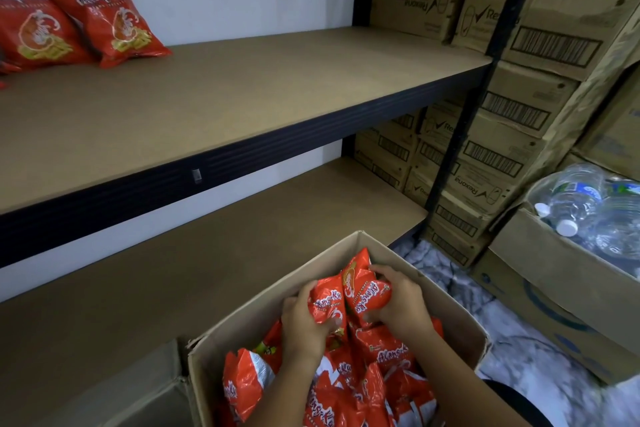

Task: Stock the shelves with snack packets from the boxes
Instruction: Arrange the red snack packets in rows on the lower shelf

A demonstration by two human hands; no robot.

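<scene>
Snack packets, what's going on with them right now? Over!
Left hand and right hand each gripping a red snack packet over the open box. Two packets already on upper shelf. Nothing blocking.

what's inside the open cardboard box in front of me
Red snack packets fill the cardboard box; left hand and right hand each grip one. Packets cover its bottom.
</scene>
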